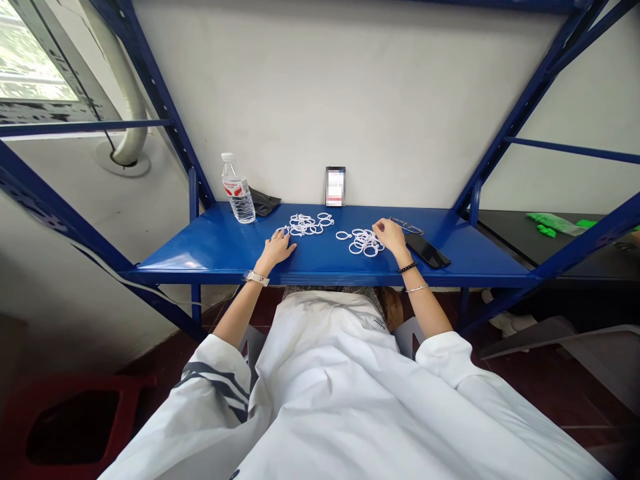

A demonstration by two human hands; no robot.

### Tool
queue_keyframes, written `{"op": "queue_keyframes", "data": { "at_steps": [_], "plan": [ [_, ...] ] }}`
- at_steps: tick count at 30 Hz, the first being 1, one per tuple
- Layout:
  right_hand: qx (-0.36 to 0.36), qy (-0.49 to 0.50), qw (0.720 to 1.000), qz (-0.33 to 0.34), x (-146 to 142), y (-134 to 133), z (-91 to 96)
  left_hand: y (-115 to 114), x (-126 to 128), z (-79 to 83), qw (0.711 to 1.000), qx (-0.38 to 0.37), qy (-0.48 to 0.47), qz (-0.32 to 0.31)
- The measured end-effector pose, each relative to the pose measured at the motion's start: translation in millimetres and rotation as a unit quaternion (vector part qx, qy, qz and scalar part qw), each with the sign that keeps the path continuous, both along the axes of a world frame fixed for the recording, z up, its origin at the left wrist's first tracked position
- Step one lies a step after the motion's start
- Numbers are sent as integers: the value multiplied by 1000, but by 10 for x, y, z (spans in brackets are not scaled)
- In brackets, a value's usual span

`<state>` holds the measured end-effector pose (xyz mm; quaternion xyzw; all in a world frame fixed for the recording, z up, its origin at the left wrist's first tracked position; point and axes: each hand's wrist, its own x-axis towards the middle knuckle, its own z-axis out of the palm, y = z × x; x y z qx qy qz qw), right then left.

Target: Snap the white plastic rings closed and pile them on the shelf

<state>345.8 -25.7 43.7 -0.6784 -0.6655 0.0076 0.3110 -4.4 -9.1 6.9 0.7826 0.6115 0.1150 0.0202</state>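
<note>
Two heaps of white plastic rings lie on the blue metal shelf [210, 250]. My left hand [277, 249] rests palm down on the shelf, fingers spread, its fingertips at the near edge of the left heap of rings [306, 225]. My right hand [390, 237] sits curled at the right side of the right heap of rings [363, 241], fingertips touching the rings. Whether a ring is pinched between those fingers cannot be told. A watch is on my left wrist, bracelets on my right.
A water bottle [239, 191] stands at the shelf's back left beside a dark pouch [263, 201]. A small card [335, 187] leans on the wall. A black phone [427, 251] and glasses [406, 226] lie right of my right hand. Blue rack posts flank the shelf.
</note>
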Motion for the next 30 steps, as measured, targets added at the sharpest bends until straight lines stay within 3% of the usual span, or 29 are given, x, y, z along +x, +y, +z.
{"op": "queue_keyframes", "data": {
  "at_steps": [6, 12, 17, 20, 26, 30],
  "plan": [
    [10, 25, 997, 69, -135, -44, 29, 37, -76, 39, 999, 14, 8, -34],
    [17, 71, 980, 183, -372, -127, 36, -7, 116, 85, 989, 32, -89, -116],
    [-10, 129, 954, 270, -597, -153, -88, -296, 359, 353, 936, -8, -236, -261],
    [-36, 172, 930, 324, -679, -196, -116, -509, 449, 536, 908, -8, -283, -309],
    [-91, 237, 875, 412, -750, -349, 12, -695, 486, 676, 886, -2, -303, -350],
    [-66, 270, 873, 400, -771, -421, 92, -720, 485, 691, 882, 27, -334, -332]
  ]
}}
